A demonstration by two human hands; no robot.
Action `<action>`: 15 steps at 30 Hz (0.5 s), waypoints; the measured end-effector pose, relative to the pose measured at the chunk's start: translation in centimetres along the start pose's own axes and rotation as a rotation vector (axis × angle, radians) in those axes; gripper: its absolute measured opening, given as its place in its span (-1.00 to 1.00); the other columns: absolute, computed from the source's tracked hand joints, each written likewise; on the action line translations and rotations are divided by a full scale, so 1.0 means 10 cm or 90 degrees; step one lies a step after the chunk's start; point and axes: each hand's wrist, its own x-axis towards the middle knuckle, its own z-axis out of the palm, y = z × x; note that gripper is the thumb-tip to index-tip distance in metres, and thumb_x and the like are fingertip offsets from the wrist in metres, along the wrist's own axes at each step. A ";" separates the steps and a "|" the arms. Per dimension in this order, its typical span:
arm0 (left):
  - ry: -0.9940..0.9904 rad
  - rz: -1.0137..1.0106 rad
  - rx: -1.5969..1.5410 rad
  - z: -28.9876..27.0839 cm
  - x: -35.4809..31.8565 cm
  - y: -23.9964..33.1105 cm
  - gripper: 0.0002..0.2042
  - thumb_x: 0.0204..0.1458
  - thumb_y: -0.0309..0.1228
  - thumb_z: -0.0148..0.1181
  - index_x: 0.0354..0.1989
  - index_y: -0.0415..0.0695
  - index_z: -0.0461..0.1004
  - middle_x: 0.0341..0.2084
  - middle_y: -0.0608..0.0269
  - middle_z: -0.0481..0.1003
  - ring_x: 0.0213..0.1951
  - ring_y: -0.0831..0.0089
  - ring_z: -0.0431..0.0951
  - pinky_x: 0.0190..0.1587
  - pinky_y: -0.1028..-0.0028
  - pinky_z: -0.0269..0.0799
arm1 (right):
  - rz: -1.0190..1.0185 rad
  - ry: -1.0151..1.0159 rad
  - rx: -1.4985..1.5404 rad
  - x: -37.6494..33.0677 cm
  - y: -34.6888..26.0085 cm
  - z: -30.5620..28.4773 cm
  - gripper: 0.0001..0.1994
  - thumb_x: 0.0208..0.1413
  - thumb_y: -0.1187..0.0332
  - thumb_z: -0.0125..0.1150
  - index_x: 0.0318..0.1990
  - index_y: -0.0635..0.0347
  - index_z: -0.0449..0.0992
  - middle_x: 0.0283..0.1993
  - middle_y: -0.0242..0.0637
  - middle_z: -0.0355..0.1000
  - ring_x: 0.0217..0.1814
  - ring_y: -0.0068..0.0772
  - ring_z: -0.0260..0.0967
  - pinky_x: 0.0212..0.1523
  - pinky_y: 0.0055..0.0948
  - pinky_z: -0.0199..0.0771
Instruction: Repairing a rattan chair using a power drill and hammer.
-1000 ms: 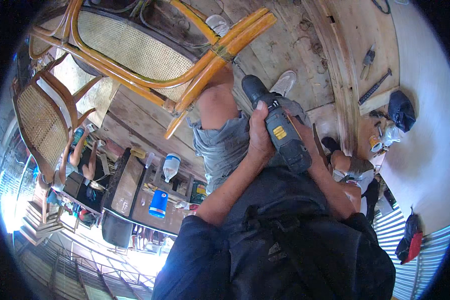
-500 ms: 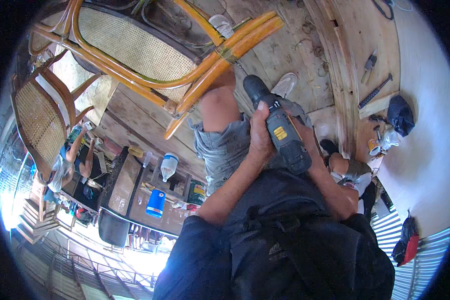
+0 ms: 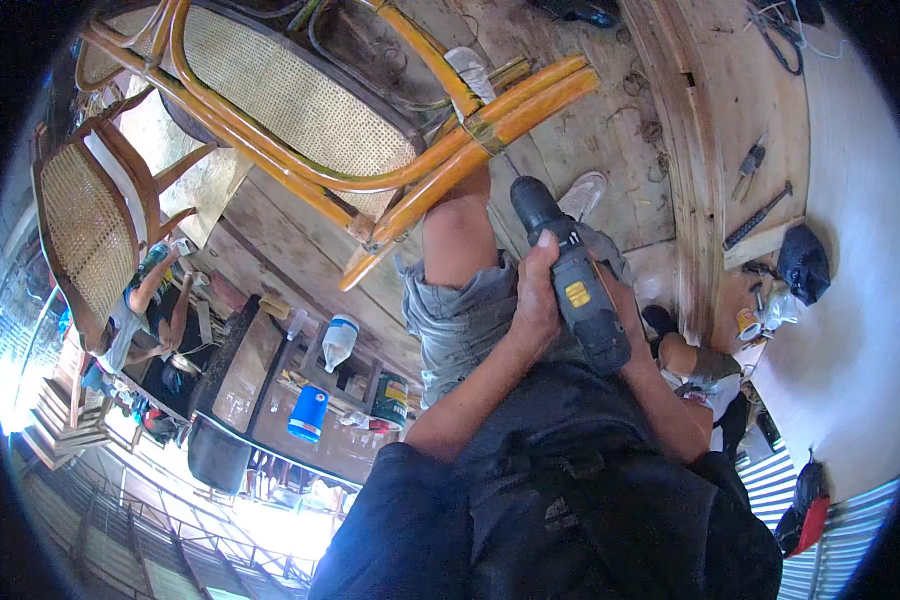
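A dark cordless drill (image 3: 592, 318) with a yellow patch is held in front of my body. My left hand (image 3: 537, 292) is closed against its left side, thumb on top. My right hand (image 3: 620, 300) grips it from the right, its fingers largely hidden behind the tool. The thin bit reaches to the bound joint (image 3: 484, 135) of a glossy orange-brown rattan frame (image 3: 430, 165); whether it has entered the pole I cannot tell. Woven cane panelling (image 3: 300, 95) fills part of that frame. My bare knee is beneath the poles.
Pliers (image 3: 748, 170) and a dark-handled hammer (image 3: 758, 215) lie on boards to the right. Another cane-backed chair (image 3: 88, 225) stands left. A blue container (image 3: 308, 412) and white bottle (image 3: 340, 340) sit on a bench. Other people sit at far left and at right.
The whole scene, drill and rattan frame together, has shifted slightly right and down in the picture. Both hands keep their hold, and the bit stays at the joint.
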 end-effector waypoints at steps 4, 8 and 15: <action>0.003 0.001 -0.009 0.00 0.02 0.01 -0.47 0.04 0.02 -0.13 -0.38 -0.34 0.40 -0.61 0.14 0.45 -0.59 0.37 0.49 -0.47 0.45 0.45 | -0.063 0.033 -0.128 0.01 -0.01 0.01 -0.71 0.02 0.32 0.08 -0.10 0.21 0.35 -0.35 -0.26 0.43 -0.32 -0.44 0.40 -0.34 -0.44 0.38; 0.015 -0.015 -0.008 -0.02 0.04 0.01 -0.47 0.03 0.02 -0.12 -0.37 -0.34 0.41 -0.61 0.15 0.44 -0.58 0.38 0.48 -0.45 0.45 0.45 | -0.059 -0.023 -0.130 0.02 0.00 0.00 -0.57 0.16 0.27 -0.08 0.19 0.05 0.16 -0.15 0.00 0.41 -0.15 -0.10 0.42 -0.28 -0.30 0.44; 0.014 0.020 -0.013 -0.05 0.06 -0.03 -0.48 0.02 0.01 -0.08 -0.36 -0.34 0.41 -0.59 0.15 0.44 -0.56 0.41 0.47 -0.44 0.46 0.44 | -0.086 0.023 -0.115 0.09 0.12 0.03 -0.69 -0.01 0.30 0.13 -0.11 0.18 0.34 -0.38 -0.20 0.46 -0.36 -0.31 0.46 -0.41 -0.40 0.41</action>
